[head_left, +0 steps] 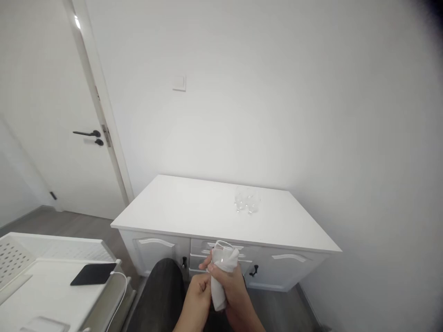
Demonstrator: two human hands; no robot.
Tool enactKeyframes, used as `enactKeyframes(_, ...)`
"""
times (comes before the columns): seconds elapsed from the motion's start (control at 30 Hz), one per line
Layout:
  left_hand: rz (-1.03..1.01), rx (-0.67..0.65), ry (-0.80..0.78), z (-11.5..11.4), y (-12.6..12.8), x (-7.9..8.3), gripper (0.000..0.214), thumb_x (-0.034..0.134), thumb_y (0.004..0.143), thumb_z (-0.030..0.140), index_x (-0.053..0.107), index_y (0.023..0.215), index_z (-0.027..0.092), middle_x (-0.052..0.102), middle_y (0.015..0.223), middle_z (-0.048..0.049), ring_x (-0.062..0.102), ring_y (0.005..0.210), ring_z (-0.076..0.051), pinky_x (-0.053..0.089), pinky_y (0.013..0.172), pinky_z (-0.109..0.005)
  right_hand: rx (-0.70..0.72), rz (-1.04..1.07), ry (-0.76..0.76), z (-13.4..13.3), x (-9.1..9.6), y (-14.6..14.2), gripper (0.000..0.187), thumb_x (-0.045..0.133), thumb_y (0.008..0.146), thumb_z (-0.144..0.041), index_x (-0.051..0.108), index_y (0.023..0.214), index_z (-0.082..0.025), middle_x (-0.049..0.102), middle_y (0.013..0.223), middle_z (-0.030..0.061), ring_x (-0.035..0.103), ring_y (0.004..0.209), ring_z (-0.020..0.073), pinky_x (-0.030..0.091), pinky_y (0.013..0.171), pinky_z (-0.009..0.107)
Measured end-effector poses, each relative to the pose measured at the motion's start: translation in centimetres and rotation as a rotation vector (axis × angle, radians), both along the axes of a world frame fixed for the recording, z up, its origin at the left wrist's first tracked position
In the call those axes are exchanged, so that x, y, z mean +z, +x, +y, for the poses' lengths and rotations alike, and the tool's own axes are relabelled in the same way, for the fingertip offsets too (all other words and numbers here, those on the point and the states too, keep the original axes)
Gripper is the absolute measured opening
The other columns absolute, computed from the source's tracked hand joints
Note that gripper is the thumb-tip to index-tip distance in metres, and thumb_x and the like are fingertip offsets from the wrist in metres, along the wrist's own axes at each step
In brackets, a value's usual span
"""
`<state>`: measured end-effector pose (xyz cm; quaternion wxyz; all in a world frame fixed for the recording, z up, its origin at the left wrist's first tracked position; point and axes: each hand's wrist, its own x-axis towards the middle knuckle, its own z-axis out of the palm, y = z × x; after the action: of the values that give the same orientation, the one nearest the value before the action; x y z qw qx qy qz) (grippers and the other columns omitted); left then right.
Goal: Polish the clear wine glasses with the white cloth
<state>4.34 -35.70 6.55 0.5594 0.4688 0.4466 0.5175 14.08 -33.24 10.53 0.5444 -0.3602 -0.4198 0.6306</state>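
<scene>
A clear drinking glass [218,253] is partly wrapped in a white cloth [218,295], its rim pointing up and away from me. My right hand [233,286] is closed around the glass and cloth, thumb across the front. Beside it on the left, my left hand [198,290] has its fingers curled in against the cloth's edge; part of that grip is hidden. Several clear glasses [247,201] stand close together on the white cabinet top [194,203], beyond my hands.
The white cabinet front [154,249] has black handles, right before my knees. At lower left, a black phone [93,274] lies on a white surface [44,299], with a white cable [122,288] hanging from it. A door [51,115] stands at left; walls rise behind and right.
</scene>
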Motion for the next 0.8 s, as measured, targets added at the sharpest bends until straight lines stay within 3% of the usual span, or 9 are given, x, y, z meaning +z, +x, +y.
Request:
enactKeyframes(0.07, 0.165, -0.002, 0.108, 0.1, -0.6, 0.7, 0.056, 0.06, 0.093, 0.061, 0.068, 0.061, 0.015, 0.068, 0.073, -0.0073, 0.063, 0.069, -0.02, 0.055, 0.074, -0.032, -0.063, -0.052, -0.027, 0.3, -0.6, 0.0, 0.035, 0.093, 0.062, -0.037, 0.074, 0.081, -0.015, 0.078, 0.083, 0.0088, 0.071, 0.078, 0.024, 0.055, 0.076, 0.035)
enactKeyframes(0.17, 0.395, -0.013, 0.232, 0.1, -2.0, 2.2, 0.033, 0.059, 0.095, 0.037, 0.082, 0.079, 0.02, 0.074, 0.112, -0.0135, 0.066, 0.114, -0.03, 0.046, 0.113, -0.046, -0.218, -0.055, -0.037, 1.1, -1.6, 0.4, 0.043, 0.098, 0.055, -0.035, 0.074, 0.083, -0.015, 0.078, 0.082, 0.0077, 0.07, 0.073, 0.0223, 0.055, 0.07, 0.033)
enactKeyframes(0.3, 0.511, 0.166, 0.255, 1.0, -4.1, 3.3, 0.03, 0.062, 0.092, 0.031, 0.08, 0.115, 0.025, 0.069, 0.132, -0.0158, 0.059, 0.13, -0.035, 0.039, 0.119, -0.058, -0.255, 0.024, -0.048, 2.2, -2.6, 1.0, 0.041, 0.095, 0.067, -0.043, 0.069, 0.083, -0.016, 0.076, 0.071, 0.0052, 0.07, 0.066, 0.0203, 0.053, 0.066, 0.031)
enactKeyframes(0.37, 0.371, 0.19, 0.232, 2.2, -4.9, 3.7, 0.041, 0.069, 0.091, 0.04, 0.072, 0.128, 0.024, 0.067, 0.137, -0.016, 0.058, 0.134, -0.034, 0.037, 0.121, -0.057, -0.063, 0.016, -0.058, 2.1, -3.0, 0.9, 0.04, 0.092, 0.071, -0.046, 0.068, 0.082, -0.017, 0.072, 0.062, 0.003, 0.065, 0.055, 0.0173, 0.049, 0.057, 0.028)
enactKeyframes(0.43, 0.131, -0.02, 0.175, 3.6, -5.3, 4.2, 0.06, 0.078, 0.083, 0.052, 0.066, 0.134, 0.023, 0.068, 0.136, -0.0167, 0.061, 0.131, -0.032, 0.043, 0.117, -0.051, 0.214, 0.01, -0.09, 1.4, -3.5, 0.6, 0.043, 0.093, 0.068, -0.049, 0.066, 0.075, -0.017, 0.066, 0.052, -0.0004, 0.057, 0.044, 0.014, 0.044, 0.05, 0.025)
enactKeyframes(0.53, -0.129, -0.413, 0.03, 5.3, -4.7, 4.9, 0.064, 0.091, 0.067, 0.054, 0.07, 0.114, 0.017, 0.076, 0.108, -0.0139, 0.072, 0.098, -0.026, 0.055, 0.089, -0.035, 0.641, 0.118, -0.154, 0.4, -4.0, 0.0, 0.059, 0.091, 0.061, -0.064, 0.051, 0.054, -0.022, 0.045, 0.036, -0.009, 0.042, 0.032, 0.009, 0.049, 0.053, 0.029)
enactKeyframes(0.6, -0.11, -0.4, -0.037, 5.6, -3.6, 5.1, 0.049, 0.092, 0.064, 0.045, 0.068, 0.094, 0.015, 0.073, 0.086, -0.0071, 0.068, 0.075, -0.018, 0.051, 0.072, -0.027, 0.733, 0.107, -0.135, 0.3, -4.2, -0.2, 0.068, 0.084, 0.064, -0.071, 0.039, 0.044, -0.025, 0.033, 0.032, -0.011, 0.035, 0.03, 0.0076, 0.054, 0.061, 0.036)
enactKeyframes(0.67, 0.031, -0.172, 0.014, 5.2, -2.3, 5.2, 0.032, 0.086, 0.07, 0.035, 0.064, 0.084, 0.016, 0.068, 0.075, -0.0018, 0.063, 0.069, -0.015, 0.048, 0.07, -0.026, 0.642, -0.017, -0.087, 0.8, -4.1, -0.3, 0.063, 0.081, 0.07, -0.065, 0.041, 0.041, -0.025, 0.037, 0.033, -0.0077, 0.039, 0.032, 0.01, 0.054, 0.064, 0.039)
enactKeyframes(0.8, 0.256, 0.237, 0.249, 4.0, -1.1, 5.5, 0.012, 0.071, 0.078, 0.022, 0.063, 0.087, 0.019, 0.069, 0.083, -0.0012, 0.067, 0.085, -0.019, 0.051, 0.087, -0.03, 0.101, -0.293, 0.082, 2.1, -3.7, -0.4, 0.035, 0.08, 0.074, -0.038, 0.058, 0.052, -0.022, 0.062, 0.053, 0.0014, 0.053, 0.054, 0.0163, 0.051, 0.065, 0.032)
